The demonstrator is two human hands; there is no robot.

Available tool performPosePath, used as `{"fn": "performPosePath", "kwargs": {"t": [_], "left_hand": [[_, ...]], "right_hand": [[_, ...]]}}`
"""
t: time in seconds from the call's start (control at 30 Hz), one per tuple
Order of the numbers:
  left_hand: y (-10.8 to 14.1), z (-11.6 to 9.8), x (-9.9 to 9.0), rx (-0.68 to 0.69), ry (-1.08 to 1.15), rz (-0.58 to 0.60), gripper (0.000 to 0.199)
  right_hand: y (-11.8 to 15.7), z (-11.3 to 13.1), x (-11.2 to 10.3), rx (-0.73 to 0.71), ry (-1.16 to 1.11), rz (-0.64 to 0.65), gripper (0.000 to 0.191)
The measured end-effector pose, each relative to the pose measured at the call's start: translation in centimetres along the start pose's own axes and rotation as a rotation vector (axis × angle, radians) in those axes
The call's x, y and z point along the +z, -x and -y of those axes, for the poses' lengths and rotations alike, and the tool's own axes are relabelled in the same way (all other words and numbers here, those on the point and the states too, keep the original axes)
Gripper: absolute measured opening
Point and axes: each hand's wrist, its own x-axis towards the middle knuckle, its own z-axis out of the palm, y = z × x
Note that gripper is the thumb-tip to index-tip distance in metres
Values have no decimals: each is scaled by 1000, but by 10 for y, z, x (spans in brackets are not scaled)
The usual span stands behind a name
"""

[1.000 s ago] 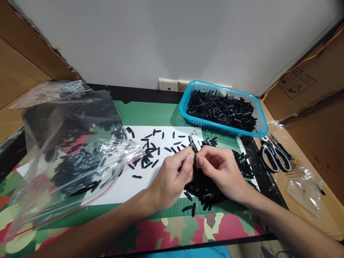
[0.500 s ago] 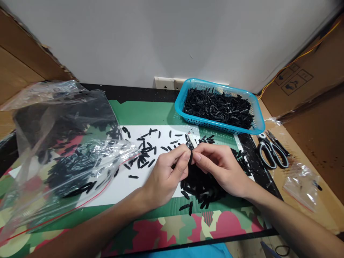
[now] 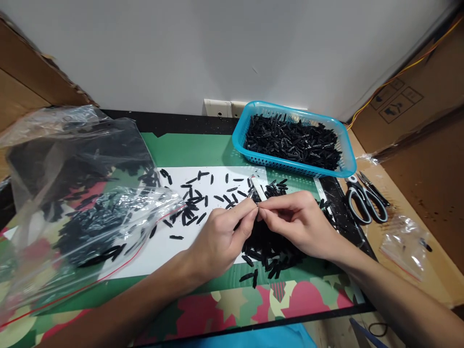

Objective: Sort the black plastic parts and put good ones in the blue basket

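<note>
My left hand (image 3: 228, 232) and my right hand (image 3: 300, 220) meet above a pile of black strips (image 3: 273, 251), thumbs and forefingers pinched tip to tip. A small black strip is between their fingertips, almost wholly hidden now. Just beyond the fingers a narrow white object (image 3: 258, 188) with a reddish end leans over the pile; its kind is unclear. Loose black strips (image 3: 195, 198) are scattered over a white sheet (image 3: 155, 256) left of the hands.
A blue basket (image 3: 293, 166) full of black strips stands at the back. On the left lies a clear zip bag (image 3: 97, 270) with black strips inside. Scissors (image 3: 364, 200) and a small clear bag (image 3: 402, 249) lie on cardboard at the right. Behind is a wall (image 3: 163, 58).
The fingertips of both hands have come closer together, and the black strip that showed between them is now mostly covered. The whole view has shifted slightly.
</note>
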Motion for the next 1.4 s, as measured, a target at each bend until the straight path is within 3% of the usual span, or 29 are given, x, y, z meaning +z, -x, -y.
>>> {"fn": "performPosePath", "kwargs": {"t": [0.17,0.37,0.57,0.7,0.87,1.0,1.4], "left_hand": [[-1,-3,-1,-14,-8,-2,30],[-5,-17,0,-223,335,-12,40],[-9,-18,-2,-402,821,65,41],[-10,-18,-6,-459,984,170,36],[-10,-18,-11,-511,1069,283,34],[-11,-18,-12,-535,1067,309,33],[-11,-15,-7,-564,969,237,38]], "right_hand": [[-1,0,7,17,-98,-46,26],[-1,2,8,-31,-70,-90,21],[1,0,6,-331,128,-298,5],[0,-1,2,-516,180,-323,9],[-1,-1,0,-569,203,-282,12],[1,-1,0,-577,220,-257,12],[2,-10,8,-645,444,-334,19]]}}
